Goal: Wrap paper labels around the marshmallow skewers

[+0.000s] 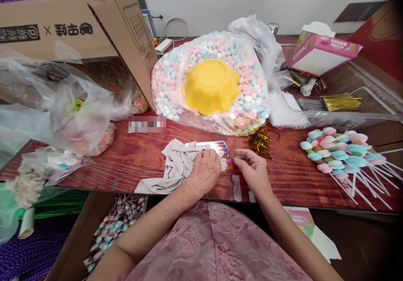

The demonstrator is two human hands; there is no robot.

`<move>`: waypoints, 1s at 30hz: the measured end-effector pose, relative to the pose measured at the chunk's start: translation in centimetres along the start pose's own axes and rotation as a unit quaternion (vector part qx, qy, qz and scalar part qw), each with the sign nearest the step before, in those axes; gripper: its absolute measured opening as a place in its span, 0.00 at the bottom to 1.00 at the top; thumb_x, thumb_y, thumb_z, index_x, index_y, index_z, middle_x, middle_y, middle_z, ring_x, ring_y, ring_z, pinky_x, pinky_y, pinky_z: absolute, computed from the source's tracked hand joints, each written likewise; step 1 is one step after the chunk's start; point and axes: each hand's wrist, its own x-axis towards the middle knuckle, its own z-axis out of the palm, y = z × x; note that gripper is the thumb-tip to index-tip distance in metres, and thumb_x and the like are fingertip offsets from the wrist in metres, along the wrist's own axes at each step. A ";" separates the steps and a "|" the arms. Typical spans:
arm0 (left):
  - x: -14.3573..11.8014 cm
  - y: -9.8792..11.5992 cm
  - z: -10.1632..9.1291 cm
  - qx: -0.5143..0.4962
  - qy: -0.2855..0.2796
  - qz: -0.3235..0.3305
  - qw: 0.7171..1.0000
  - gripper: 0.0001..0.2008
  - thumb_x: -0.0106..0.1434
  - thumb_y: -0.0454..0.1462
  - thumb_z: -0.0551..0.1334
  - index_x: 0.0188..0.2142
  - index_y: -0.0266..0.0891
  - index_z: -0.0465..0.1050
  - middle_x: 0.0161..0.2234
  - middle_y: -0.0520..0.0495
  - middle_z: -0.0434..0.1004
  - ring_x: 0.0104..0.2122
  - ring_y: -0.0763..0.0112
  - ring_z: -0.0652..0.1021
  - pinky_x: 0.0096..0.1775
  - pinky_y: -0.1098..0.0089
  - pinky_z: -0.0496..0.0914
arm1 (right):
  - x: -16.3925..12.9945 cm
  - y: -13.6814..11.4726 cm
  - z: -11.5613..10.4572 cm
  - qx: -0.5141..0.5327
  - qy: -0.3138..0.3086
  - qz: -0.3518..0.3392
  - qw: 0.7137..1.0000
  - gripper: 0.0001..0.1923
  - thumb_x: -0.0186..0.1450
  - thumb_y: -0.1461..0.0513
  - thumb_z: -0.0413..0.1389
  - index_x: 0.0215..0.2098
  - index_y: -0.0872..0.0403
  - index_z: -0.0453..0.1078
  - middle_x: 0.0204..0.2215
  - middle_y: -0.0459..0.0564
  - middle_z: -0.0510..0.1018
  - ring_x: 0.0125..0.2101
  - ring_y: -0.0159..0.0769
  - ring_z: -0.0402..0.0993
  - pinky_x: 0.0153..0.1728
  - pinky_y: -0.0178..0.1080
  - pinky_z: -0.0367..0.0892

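Printed wrappers lie under the left hand, fingers pressing them beside grey cloth; right hand loosely curled, empty; bag holds pastel candies.

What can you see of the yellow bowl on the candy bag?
The yellow bowl looks like glossy plastic, with a wavy scalloped rim and a flat round base. It lies upside down, base up, on the big clear bag of pink, blue and white candies at the back of the red wooden table. Neither hand touches it.
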 end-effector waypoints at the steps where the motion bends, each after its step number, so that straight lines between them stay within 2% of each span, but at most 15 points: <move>1: 0.0 0.1 0.0 0.013 0.007 0.005 1.000 0.10 0.65 0.27 0.53 0.44 0.31 0.70 0.40 0.38 0.71 0.42 0.57 0.72 0.40 0.61 0.66 | -0.4 0.1 -0.1 -0.016 -0.006 -0.013 1.000 0.11 0.56 0.58 0.60 0.36 0.54 0.74 0.30 0.48 0.77 0.30 0.34 0.70 0.35 0.39 0.67; 3: 0.2 0.3 -0.1 0.035 0.015 0.010 0.999 0.11 0.65 0.26 0.52 0.43 0.30 0.71 0.39 0.37 0.72 0.41 0.57 0.73 0.39 0.62 0.66 | -1.1 0.2 -0.3 -0.075 -0.022 -0.060 0.995 0.07 0.58 0.60 0.58 0.35 0.54 0.75 0.33 0.50 0.78 0.35 0.37 0.72 0.40 0.41 0.66; 5: 0.6 0.2 -0.3 0.035 0.003 0.011 0.999 0.11 0.65 0.26 0.52 0.42 0.30 0.72 0.39 0.37 0.73 0.41 0.56 0.74 0.37 0.63 0.67 | -1.7 0.4 -0.4 -0.147 -0.035 -0.119 0.981 0.07 0.63 0.61 0.55 0.37 0.53 0.75 0.34 0.51 0.77 0.36 0.38 0.72 0.40 0.41 0.66; 9: 1.8 -1.1 -0.4 -0.038 -0.021 -0.012 0.999 0.10 0.66 0.30 0.55 0.40 0.33 0.74 0.38 0.38 0.75 0.39 0.58 0.76 0.35 0.65 0.66 | -1.7 0.9 -0.8 -0.220 -0.032 -0.181 0.958 0.09 0.66 0.63 0.51 0.41 0.53 0.73 0.36 0.52 0.77 0.37 0.38 0.73 0.40 0.41 0.67; 12: 2.2 -2.7 -0.6 -0.168 0.044 -0.040 0.984 0.11 0.68 0.33 0.53 0.36 0.36 0.75 0.34 0.44 0.75 0.34 0.66 0.75 0.36 0.67 0.66 | -0.8 0.7 -1.2 -0.218 -0.018 -0.192 0.957 0.11 0.65 0.63 0.52 0.44 0.52 0.72 0.37 0.52 0.76 0.37 0.38 0.74 0.40 0.41 0.68; 15: 2.4 -3.7 -1.2 -0.358 0.129 -0.016 0.925 0.13 0.69 0.36 0.52 0.32 0.37 0.73 0.28 0.48 0.72 0.30 0.72 0.72 0.35 0.70 0.65 | 0.5 -0.5 -1.2 -0.163 -0.016 -0.179 0.970 0.18 0.63 0.62 0.55 0.52 0.52 0.69 0.43 0.53 0.76 0.36 0.37 0.73 0.39 0.41 0.70; 18: 2.5 -3.8 -2.2 -0.489 0.145 0.010 0.860 0.13 0.67 0.39 0.55 0.30 0.37 0.72 0.26 0.50 0.70 0.29 0.73 0.70 0.35 0.71 0.65 | 1.7 -2.2 -0.8 -0.021 -0.068 -0.115 0.991 0.28 0.59 0.57 0.60 0.57 0.51 0.66 0.48 0.53 0.76 0.33 0.33 0.73 0.34 0.38 0.70; 19: 2.4 -3.8 -2.6 -0.523 0.133 0.010 0.842 0.12 0.66 0.40 0.56 0.30 0.36 0.73 0.26 0.51 0.71 0.28 0.74 0.70 0.34 0.71 0.65 | 2.0 -2.8 -0.7 0.029 -0.089 -0.087 0.992 0.28 0.57 0.56 0.63 0.55 0.51 0.67 0.46 0.52 0.77 0.32 0.33 0.73 0.32 0.37 0.70; 21: 2.3 -3.5 -3.3 -0.594 0.099 -0.009 0.798 0.12 0.65 0.42 0.59 0.31 0.36 0.74 0.26 0.51 0.72 0.27 0.75 0.70 0.33 0.72 0.65 | 2.2 -3.7 -0.3 0.106 -0.107 -0.037 0.988 0.22 0.54 0.55 0.65 0.45 0.53 0.72 0.35 0.48 0.79 0.27 0.30 0.71 0.27 0.34 0.68; 23: 2.2 -3.4 -3.8 -0.661 0.069 -0.040 0.746 0.13 0.63 0.44 0.62 0.34 0.35 0.76 0.27 0.51 0.74 0.28 0.75 0.71 0.33 0.73 0.66 | 2.0 -4.3 0.1 0.152 -0.089 0.002 0.984 0.15 0.52 0.55 0.67 0.33 0.55 0.73 0.23 0.44 0.76 0.21 0.27 0.66 0.21 0.31 0.62; 25: 1.9 -3.2 -4.1 -0.710 0.037 -0.049 0.701 0.14 0.61 0.45 0.65 0.37 0.35 0.77 0.31 0.49 0.77 0.31 0.74 0.74 0.37 0.72 0.69 | 1.6 -4.5 0.6 0.188 -0.057 0.027 0.980 0.14 0.51 0.55 0.68 0.27 0.55 0.72 0.18 0.42 0.71 0.16 0.24 0.59 0.17 0.30 0.56; 27: 1.7 -2.9 -4.3 -0.738 -0.011 -0.038 0.673 0.15 0.59 0.45 0.67 0.37 0.34 0.78 0.33 0.48 0.79 0.33 0.72 0.76 0.39 0.70 0.71 | 1.0 -4.5 1.0 0.211 -0.033 0.042 0.976 0.15 0.49 0.54 0.69 0.26 0.55 0.72 0.16 0.40 0.69 0.15 0.23 0.56 0.16 0.29 0.52; 30: 1.4 -2.4 -4.4 -0.753 -0.049 -0.060 0.653 0.17 0.58 0.47 0.68 0.32 0.33 0.78 0.29 0.48 0.78 0.28 0.74 0.75 0.33 0.72 0.70 | 0.1 -4.4 1.2 0.217 -0.019 0.052 0.975 0.16 0.49 0.53 0.68 0.26 0.55 0.71 0.15 0.39 0.66 0.14 0.22 0.53 0.14 0.29 0.48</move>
